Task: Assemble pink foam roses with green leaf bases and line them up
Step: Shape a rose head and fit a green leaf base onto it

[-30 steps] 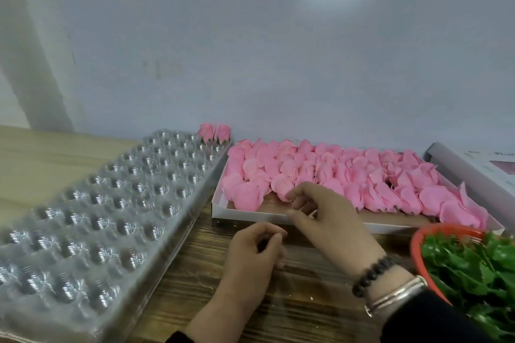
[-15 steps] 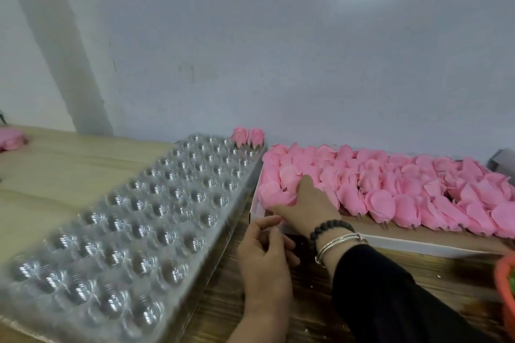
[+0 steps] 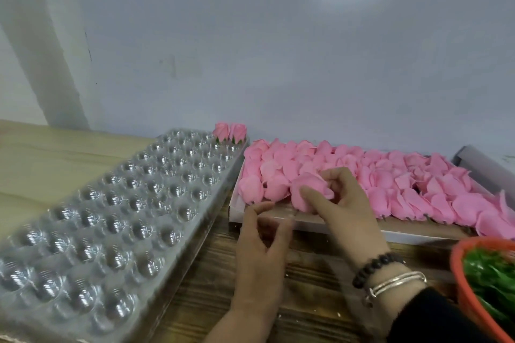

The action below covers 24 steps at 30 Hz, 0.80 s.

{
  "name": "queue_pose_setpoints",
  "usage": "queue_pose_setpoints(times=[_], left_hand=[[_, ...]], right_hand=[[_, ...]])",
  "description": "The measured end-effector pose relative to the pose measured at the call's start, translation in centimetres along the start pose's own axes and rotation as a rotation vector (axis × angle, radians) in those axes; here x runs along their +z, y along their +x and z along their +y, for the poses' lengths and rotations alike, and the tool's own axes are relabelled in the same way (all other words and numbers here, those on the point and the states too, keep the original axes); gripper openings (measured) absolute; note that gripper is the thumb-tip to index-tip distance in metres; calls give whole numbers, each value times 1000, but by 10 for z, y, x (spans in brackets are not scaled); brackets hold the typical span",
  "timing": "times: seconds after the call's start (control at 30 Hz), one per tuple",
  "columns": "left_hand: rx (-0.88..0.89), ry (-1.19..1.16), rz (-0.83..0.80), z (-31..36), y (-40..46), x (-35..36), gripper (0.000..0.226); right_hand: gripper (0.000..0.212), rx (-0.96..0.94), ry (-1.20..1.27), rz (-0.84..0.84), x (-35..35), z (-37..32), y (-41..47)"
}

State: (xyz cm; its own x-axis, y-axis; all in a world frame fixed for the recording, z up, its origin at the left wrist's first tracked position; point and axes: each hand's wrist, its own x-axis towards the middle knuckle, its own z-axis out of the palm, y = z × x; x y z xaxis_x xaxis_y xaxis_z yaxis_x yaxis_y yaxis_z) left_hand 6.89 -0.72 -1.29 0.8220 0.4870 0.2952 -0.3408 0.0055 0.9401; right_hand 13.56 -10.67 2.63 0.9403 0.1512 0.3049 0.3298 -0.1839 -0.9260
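A shallow white box (image 3: 348, 227) holds rows of pink foam rose heads (image 3: 418, 189). My right hand (image 3: 345, 209) pinches one pink rose head (image 3: 306, 189) at the box's front left, thumb on its front and fingers behind it. Just below it, at the box's front rim, my left hand (image 3: 262, 245) hovers with loosely curled fingers; nothing shows in it. Two assembled roses with green bases (image 3: 230, 132) stand in the far corner of a clear plastic cavity tray (image 3: 111, 217). Green leaf bases (image 3: 490, 278) fill an orange basket (image 3: 457, 273) at lower right.
The cavity tray lies diagonally on the left of the wooden table (image 3: 211, 287). A grey wall runs close behind everything. A white box lid (image 3: 485, 167) leans at the far right. My right wrist wears a bead bracelet and silver bangles.
My right hand reached into the box's front left and now lifts one rose head. My left hand rose to the box rim. The view swung left, then partly back.
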Motion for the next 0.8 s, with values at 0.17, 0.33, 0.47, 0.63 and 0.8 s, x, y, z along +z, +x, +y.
queue_pose_setpoints(times=[0.17, 0.33, 0.47, 0.63, 0.8], left_hand=[[-47, 146, -387, -2, -19, 12, 54], [-94, 258, -515, -2, -32, 22, 48], [-128, 233, -495, 3, -31, 21, 40], [-126, 102, -482, 17, -26, 17, 17], [-240, -65, -340, 12, -25, 11, 20]], right_hand=[[28, -67, -20, -62, -35, 10, -53], [31, -130, -147, -93, -43, 18, -83], [19, -292, -307, -144, -35, 15, -83], [22, -339, -241, -121, -30, 5, -86], [29, -124, -38, 61, -39, 14, -89]])
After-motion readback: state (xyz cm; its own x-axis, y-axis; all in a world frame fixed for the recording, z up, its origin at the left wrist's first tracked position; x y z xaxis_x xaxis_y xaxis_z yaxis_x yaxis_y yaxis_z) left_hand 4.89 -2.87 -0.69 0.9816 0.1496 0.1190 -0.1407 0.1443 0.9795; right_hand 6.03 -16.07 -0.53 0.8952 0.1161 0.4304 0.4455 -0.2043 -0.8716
